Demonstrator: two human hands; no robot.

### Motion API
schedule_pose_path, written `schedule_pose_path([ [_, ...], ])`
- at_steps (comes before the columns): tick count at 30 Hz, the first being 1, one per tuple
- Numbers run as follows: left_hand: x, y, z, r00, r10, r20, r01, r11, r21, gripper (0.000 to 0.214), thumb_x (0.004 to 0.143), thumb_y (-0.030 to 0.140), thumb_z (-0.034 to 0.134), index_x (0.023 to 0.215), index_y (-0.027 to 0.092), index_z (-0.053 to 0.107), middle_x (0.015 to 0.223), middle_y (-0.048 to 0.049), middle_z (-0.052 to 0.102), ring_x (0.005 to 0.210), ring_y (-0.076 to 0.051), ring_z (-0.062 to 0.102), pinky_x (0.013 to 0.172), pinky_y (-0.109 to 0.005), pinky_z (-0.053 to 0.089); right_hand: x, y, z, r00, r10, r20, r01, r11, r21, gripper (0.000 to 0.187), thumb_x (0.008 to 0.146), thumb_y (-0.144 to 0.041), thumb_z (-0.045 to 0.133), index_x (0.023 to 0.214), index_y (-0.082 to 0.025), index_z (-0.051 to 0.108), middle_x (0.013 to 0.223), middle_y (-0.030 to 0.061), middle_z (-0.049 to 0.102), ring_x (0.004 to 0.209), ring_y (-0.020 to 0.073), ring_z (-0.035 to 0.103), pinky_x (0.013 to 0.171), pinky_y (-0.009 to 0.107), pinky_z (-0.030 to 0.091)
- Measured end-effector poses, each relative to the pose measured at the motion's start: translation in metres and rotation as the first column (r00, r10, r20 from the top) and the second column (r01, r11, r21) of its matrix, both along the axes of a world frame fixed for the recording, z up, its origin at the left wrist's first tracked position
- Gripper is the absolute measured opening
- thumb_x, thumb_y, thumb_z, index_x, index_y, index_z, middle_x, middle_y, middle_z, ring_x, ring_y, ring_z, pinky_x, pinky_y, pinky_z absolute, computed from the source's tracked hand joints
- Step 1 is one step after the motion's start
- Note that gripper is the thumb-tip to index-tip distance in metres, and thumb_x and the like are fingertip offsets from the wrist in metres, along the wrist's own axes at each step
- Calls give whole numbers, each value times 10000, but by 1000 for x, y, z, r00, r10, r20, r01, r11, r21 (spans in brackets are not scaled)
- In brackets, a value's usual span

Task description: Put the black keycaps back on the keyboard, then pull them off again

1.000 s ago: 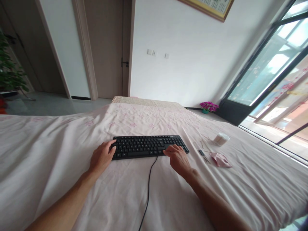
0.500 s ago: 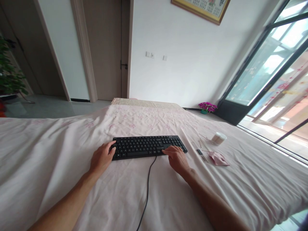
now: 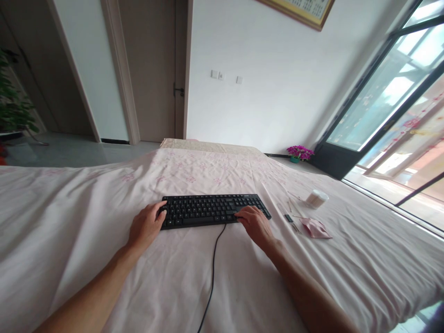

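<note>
A black keyboard [image 3: 197,210] lies flat on the pink bedsheet, its cable [image 3: 212,277] running from the front edge toward me. At the keyboard's left end, my left hand [image 3: 147,224] is closed on the edge, with the thumb and a finger over the outer keys. My right hand [image 3: 255,224] is closed on the front right part, its thumb by the front edge and its bent fingers over the keys near the number pad. The undersides of both hands are hidden.
Right of the keyboard lie a pink pouch [image 3: 315,228], a small black object [image 3: 288,218] and several thin sticks. A white round container [image 3: 317,199] stands behind them. The bedsheet [image 3: 173,286] is wrinkled. Farther off are a door [image 3: 149,69] and purple flowers [image 3: 300,152].
The fingers of my right hand are drawn closer together. My left hand has hardly moved, and the keyboard stays in place on the sheet. The view has tilted slightly.
</note>
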State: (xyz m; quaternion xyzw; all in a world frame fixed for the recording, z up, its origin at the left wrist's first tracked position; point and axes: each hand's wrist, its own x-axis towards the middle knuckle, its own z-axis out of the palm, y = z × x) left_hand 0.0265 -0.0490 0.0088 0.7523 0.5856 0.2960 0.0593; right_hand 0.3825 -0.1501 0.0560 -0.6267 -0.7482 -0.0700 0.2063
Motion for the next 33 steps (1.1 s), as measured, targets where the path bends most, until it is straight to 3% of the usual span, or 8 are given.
schedule_pose_path([
  [7, 0, 0, 1, 1000, -2, 0, 2, 1000, 6, 377, 896, 343, 402, 1227, 247, 553, 1208, -41, 628, 1095, -212, 587, 936, -331, 451, 1, 6, 0, 997, 58, 44, -58, 998, -13, 158, 864, -233, 609, 981, -261, 712, 936, 31, 669, 887, 194, 569, 818, 323, 421],
  [16, 0, 1, 1, 1000, -6, -1, 6, 1000, 4, 379, 894, 342, 404, 1224, 241, 559, 1206, -43, 628, 1093, -215, 587, 930, -333, 453, 14, 12, -8, 984, -7, -180, 7, 1000, -4, 172, 850, -271, 588, 957, -254, 722, 969, 40, 676, 938, 215, 577, 834, 342, 438],
  [26, 0, 1, 0, 1000, -3, 5, 3, 1000, -3, 392, 897, 345, 403, 1246, 241, 546, 1211, -48, 624, 1096, -215, 583, 950, -340, 443, 14, 13, -5, 984, 5, -180, -8, 1000, -15, 156, 811, -250, 645, 918, -292, 750, 924, 11, 688, 902, 207, 557, 822, 326, 430],
  [33, 0, 2, 0, 1000, -3, 8, 3, 1000, 1, 386, 897, 350, 404, 1239, 246, 551, 1219, -40, 620, 1103, -210, 581, 955, -332, 443, 19, 25, -9, 956, 30, -293, -57, 995, -83, 135, 776, -245, 672, 868, -281, 764, 881, 13, 683, 878, 200, 585, 826, 325, 438],
])
